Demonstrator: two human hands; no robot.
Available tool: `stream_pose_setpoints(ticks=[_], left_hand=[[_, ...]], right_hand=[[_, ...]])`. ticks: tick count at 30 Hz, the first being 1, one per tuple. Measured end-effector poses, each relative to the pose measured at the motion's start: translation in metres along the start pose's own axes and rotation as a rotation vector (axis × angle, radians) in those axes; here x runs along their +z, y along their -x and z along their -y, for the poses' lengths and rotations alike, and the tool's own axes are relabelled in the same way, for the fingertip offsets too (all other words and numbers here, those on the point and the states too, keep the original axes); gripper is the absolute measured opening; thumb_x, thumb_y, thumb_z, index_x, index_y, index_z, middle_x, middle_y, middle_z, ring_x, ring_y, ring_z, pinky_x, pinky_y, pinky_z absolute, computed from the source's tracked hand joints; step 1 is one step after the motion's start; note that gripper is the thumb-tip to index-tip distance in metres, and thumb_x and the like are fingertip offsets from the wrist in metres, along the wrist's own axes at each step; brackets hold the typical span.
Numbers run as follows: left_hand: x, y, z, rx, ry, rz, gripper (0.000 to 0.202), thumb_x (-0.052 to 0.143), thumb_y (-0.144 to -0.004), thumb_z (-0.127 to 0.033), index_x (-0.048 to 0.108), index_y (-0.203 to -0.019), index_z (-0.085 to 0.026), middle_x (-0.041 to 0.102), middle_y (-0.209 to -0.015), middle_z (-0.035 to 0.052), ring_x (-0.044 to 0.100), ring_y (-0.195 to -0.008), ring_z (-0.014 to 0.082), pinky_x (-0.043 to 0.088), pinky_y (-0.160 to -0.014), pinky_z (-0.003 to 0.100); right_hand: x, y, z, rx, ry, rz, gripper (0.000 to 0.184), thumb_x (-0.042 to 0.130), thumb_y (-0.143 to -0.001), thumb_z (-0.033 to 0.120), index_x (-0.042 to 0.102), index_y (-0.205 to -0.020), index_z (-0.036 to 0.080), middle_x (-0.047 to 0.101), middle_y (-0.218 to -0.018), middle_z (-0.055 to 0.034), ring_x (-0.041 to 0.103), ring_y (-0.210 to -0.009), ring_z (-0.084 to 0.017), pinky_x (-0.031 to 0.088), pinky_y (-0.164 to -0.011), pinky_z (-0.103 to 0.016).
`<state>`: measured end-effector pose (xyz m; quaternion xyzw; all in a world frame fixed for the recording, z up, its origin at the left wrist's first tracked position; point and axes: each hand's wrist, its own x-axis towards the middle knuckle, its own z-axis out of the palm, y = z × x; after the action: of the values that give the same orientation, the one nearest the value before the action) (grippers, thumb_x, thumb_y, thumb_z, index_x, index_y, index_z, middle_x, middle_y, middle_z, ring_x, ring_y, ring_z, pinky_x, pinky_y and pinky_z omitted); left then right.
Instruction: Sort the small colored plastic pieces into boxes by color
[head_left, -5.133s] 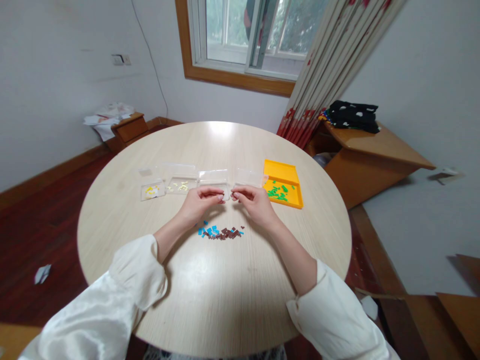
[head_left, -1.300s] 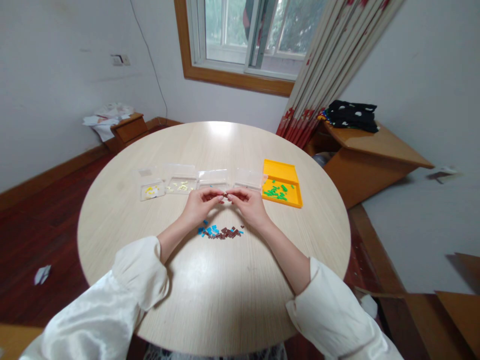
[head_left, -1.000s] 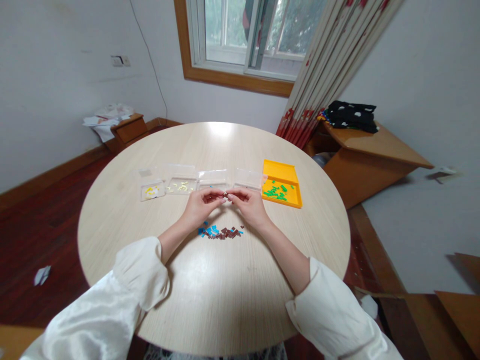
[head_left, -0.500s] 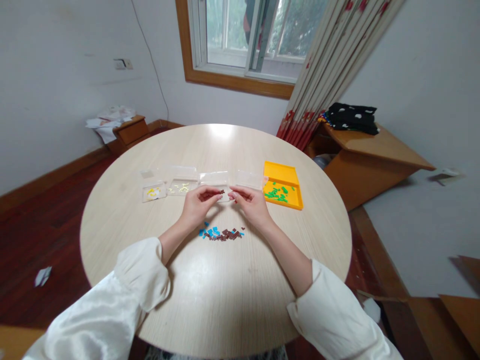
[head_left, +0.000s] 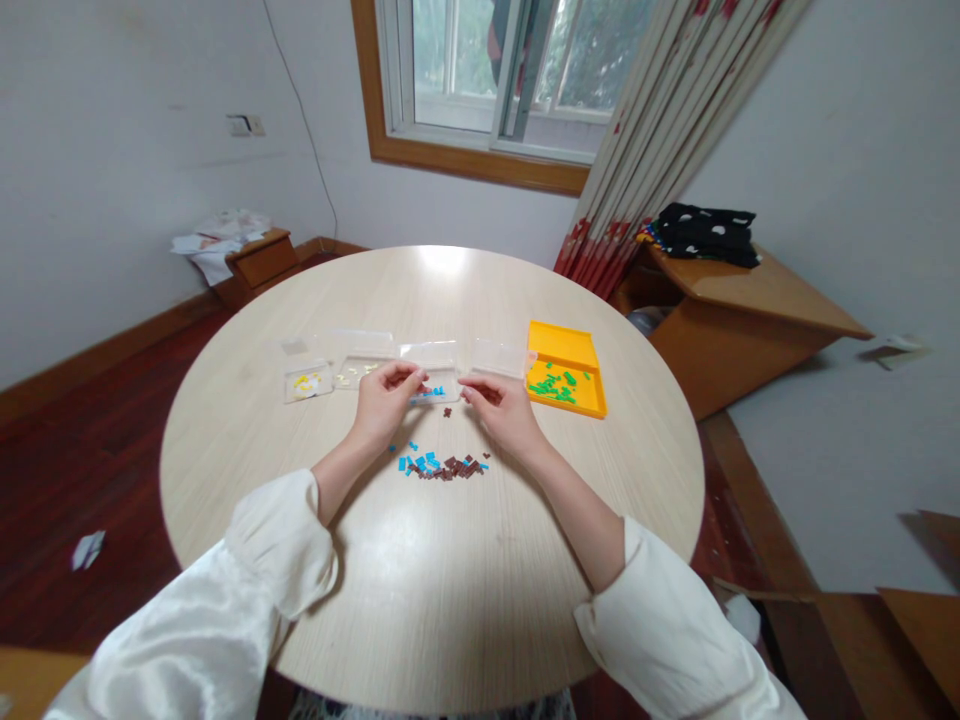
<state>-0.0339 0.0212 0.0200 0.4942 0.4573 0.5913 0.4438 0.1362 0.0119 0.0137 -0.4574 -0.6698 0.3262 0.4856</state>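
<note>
My left hand (head_left: 381,396) is curled, its fingertips pinched together at the near left edge of a clear box (head_left: 433,354) that holds a few blue pieces (head_left: 430,391). What the fingers pinch is too small to see. My right hand (head_left: 504,408) is also curled, thumb against fingers, just right of that box. A single brown piece (head_left: 447,411) lies on the table between the hands. A small heap of blue and brown pieces (head_left: 442,465) sits just in front of both wrists.
On the round wooden table (head_left: 420,580) stand a clear box with yellow pieces (head_left: 306,381), one with pale pieces (head_left: 358,372), another clear box (head_left: 496,354) and an orange tray (head_left: 564,345) holding green pieces. A wooden cabinet (head_left: 739,310) stands at the right.
My hands have parted. The left hand moved left to the clear box, where blue pieces now show. The brown piece that was at its fingertips now lies on the table.
</note>
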Motion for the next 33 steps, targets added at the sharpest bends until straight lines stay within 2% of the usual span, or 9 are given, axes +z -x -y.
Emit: stream_pose_setpoints(ticks=[3, 7, 15, 18, 21, 25, 28, 33], left_hand=[[-0.001, -0.001, 0.0, 0.01, -0.005, -0.007, 0.023, 0.066, -0.068, -0.037, 0.061, -0.067, -0.015, 0.062, -0.063, 0.0006, 0.058, -0.058, 0.0109, 0.049, -0.061, 0.025], [0.0, 0.0, 0.0, 0.019, -0.021, 0.005, 0.025, 0.064, -0.07, -0.038, 0.059, -0.063, -0.015, 0.059, -0.06, -0.0006, 0.056, -0.055, 0.0103, 0.048, -0.059, 0.025], [0.0, 0.0, 0.0, 0.043, -0.044, 0.007, 0.024, 0.061, -0.071, -0.036, 0.057, -0.06, -0.016, 0.057, -0.057, -0.0018, 0.053, -0.054, 0.0092, 0.046, -0.059, 0.023], [0.0, 0.0, 0.001, 0.036, -0.047, 0.039, 0.022, 0.061, -0.07, -0.035, 0.058, -0.06, -0.016, 0.057, -0.058, -0.0017, 0.053, -0.054, 0.0095, 0.046, -0.06, 0.024], [0.001, 0.001, 0.0, -0.006, -0.062, 0.108, 0.021, 0.065, -0.067, -0.036, 0.061, -0.063, -0.015, 0.06, -0.06, -0.0002, 0.055, -0.056, 0.0107, 0.046, -0.061, 0.025], [0.003, 0.003, 0.0, -0.103, -0.075, 0.264, 0.027, 0.067, -0.066, -0.041, 0.065, -0.066, -0.014, 0.062, -0.059, 0.0019, 0.056, -0.056, 0.0122, 0.047, -0.06, 0.027], [0.005, 0.005, 0.0, -0.159, -0.082, 0.391, 0.029, 0.071, -0.062, -0.043, 0.066, -0.063, -0.014, 0.06, -0.054, 0.0017, 0.054, -0.052, 0.0121, 0.047, -0.056, 0.027], [0.004, 0.005, -0.001, -0.206, -0.002, 0.421, 0.026, 0.076, -0.058, -0.038, 0.068, -0.066, -0.015, 0.06, -0.054, 0.0009, 0.052, -0.049, 0.011, 0.047, -0.052, 0.027]], right_hand=[[0.0, 0.003, -0.003, -0.184, 0.307, 0.12, 0.016, 0.056, -0.08, 0.012, 0.07, -0.086, 0.017, 0.068, -0.083, -0.0066, 0.059, -0.078, -0.016, 0.046, -0.076, -0.033], [0.003, 0.006, -0.007, -0.249, 0.582, 0.274, 0.016, 0.062, -0.078, 0.01, 0.07, -0.091, 0.015, 0.064, -0.09, -0.0095, 0.055, -0.089, -0.021, 0.041, -0.081, -0.038], [0.0, 0.006, 0.0, -0.228, 0.666, 0.335, 0.006, 0.062, -0.081, 0.015, 0.066, -0.085, 0.016, 0.061, -0.091, -0.0075, 0.052, -0.091, -0.021, 0.034, -0.083, -0.037], [0.0, 0.006, 0.002, -0.234, 0.637, 0.314, 0.004, 0.061, -0.081, 0.016, 0.064, -0.084, 0.016, 0.061, -0.088, -0.0064, 0.053, -0.091, -0.02, 0.034, -0.082, -0.036], [0.0, 0.006, 0.003, -0.285, 0.593, 0.221, 0.005, 0.059, -0.083, 0.017, 0.063, -0.085, 0.018, 0.061, -0.087, -0.0054, 0.053, -0.09, -0.02, 0.035, -0.082, -0.035], [-0.001, 0.006, 0.006, -0.361, 0.551, 0.088, 0.007, 0.057, -0.084, 0.019, 0.063, -0.087, 0.02, 0.062, -0.09, -0.0059, 0.053, -0.091, -0.02, 0.036, -0.081, -0.034], [-0.002, 0.006, 0.008, -0.404, 0.526, 0.055, 0.008, 0.057, -0.084, 0.018, 0.064, -0.088, 0.02, 0.062, -0.09, -0.0063, 0.053, -0.09, -0.02, 0.038, -0.081, -0.035], [-0.001, 0.006, 0.009, -0.416, 0.474, 0.045, 0.011, 0.057, -0.085, 0.02, 0.066, -0.091, 0.022, 0.063, -0.091, -0.0059, 0.054, -0.091, -0.021, 0.042, -0.082, -0.036]])
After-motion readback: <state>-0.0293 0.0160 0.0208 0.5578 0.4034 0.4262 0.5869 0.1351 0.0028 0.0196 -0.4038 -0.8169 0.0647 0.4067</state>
